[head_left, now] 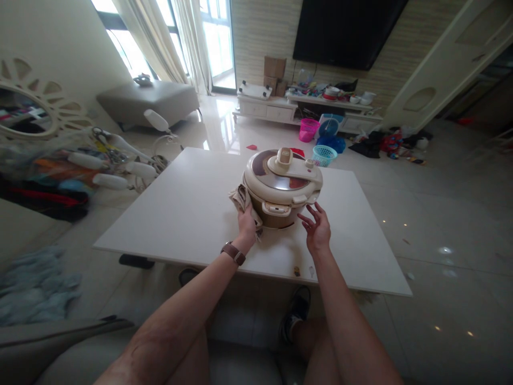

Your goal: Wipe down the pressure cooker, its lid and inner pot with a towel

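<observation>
Head view: a cooker is being handled on the table.
A cloth is being gripped against its left side by the left hand; the right hand is being held open beside it.

The round cream plastic pressure cooker is showing a smooth, glossy shell, and its brown lid panel is gleaming like polished metal. The crumpled beige cloth, which the left hand is gripping against the cooker's side, is looking soft and matt. The white rectangular tabletop is presenting a smooth, satin face. The pale tiled floor is shining mirror-glossy. The brown wrist strap is appearing dull and leathery.
</observation>
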A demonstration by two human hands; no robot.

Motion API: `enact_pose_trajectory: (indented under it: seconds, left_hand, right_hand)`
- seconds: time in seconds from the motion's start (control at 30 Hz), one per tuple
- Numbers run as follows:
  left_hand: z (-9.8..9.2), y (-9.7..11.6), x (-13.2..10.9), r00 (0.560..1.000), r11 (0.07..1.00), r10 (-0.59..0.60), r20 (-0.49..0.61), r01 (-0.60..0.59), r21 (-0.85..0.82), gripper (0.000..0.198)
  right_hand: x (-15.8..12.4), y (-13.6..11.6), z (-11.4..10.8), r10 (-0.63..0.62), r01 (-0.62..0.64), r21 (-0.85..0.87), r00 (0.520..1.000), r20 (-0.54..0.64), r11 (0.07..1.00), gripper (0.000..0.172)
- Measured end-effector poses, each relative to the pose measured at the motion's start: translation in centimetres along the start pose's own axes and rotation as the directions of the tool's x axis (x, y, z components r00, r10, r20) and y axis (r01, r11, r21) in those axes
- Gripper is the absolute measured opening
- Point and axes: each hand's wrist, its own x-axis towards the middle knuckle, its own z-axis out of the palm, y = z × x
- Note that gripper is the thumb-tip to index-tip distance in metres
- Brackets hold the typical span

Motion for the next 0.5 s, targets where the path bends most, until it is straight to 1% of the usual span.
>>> enact_pose_trajectory:
  seconds: [0.03,0.07,0.1,0.2,0.27,0.37,0.4,0.43,0.47,0.5]
  left_hand:
    - [0.0,0.1,-0.1,0.995,0.993,0.099,0.029,-0.101,0.057,0.04]
    - [-0.1,0.2,-0.4,0.983,0.978,0.174,0.066,-0.18,0.103,0.04]
    - [-0.1,0.3,-0.8,0.97,0.963,0.22,0.107,-0.233,0.135,0.039]
    - [-0.1,0.4,-2.5,0.922,0.922,0.307,0.235,-0.35,0.168,0.039]
    - [-0.1,0.4,-3.6,0.883,0.897,0.345,0.318,-0.41,0.166,0.043]
    - [0.1,0.8,-4.1,0.84,0.864,0.374,0.392,-0.47,0.181,0.05]
    - [0.2,1.1,-3.9,0.835,0.859,0.378,0.4,-0.478,0.185,0.051]
    - [0.4,1.5,-3.7,0.841,0.864,0.371,0.394,-0.468,0.187,0.05]
    - [0.6,1.8,-3.3,0.868,0.886,0.341,0.36,-0.424,0.185,0.05]
    - [0.7,2.2,-2.9,0.905,0.916,0.293,0.308,-0.358,0.181,0.05]
  right_hand:
    - [0.0,0.1,0.0,-0.003,0.003,0.0,1.0,0.001,1.0,0.051]
    - [0.1,0.1,0.0,-0.005,0.005,0.001,1.0,0.003,1.0,0.051]
    - [0.1,0.2,0.0,-0.007,0.007,0.001,1.0,0.006,1.0,0.052]
    - [0.2,0.4,0.1,-0.015,0.015,-0.004,1.0,0.011,1.0,0.053]
    - [0.2,0.4,0.1,-0.017,0.017,-0.008,1.0,0.009,1.0,0.054]
    - [0.1,0.3,0.2,-0.016,0.016,-0.008,1.0,0.003,1.0,0.054]
    - [0.0,0.3,0.2,-0.015,0.015,-0.006,1.0,0.0,1.0,0.054]
    - [-0.1,0.2,0.3,-0.013,0.013,-0.004,1.0,-0.003,1.0,0.054]
    - [-0.1,0.2,0.3,-0.01,0.01,-0.002,1.0,-0.004,1.0,0.054]
    - [-0.2,0.1,0.3,-0.007,0.007,0.0,1.0,-0.003,1.0,0.054]
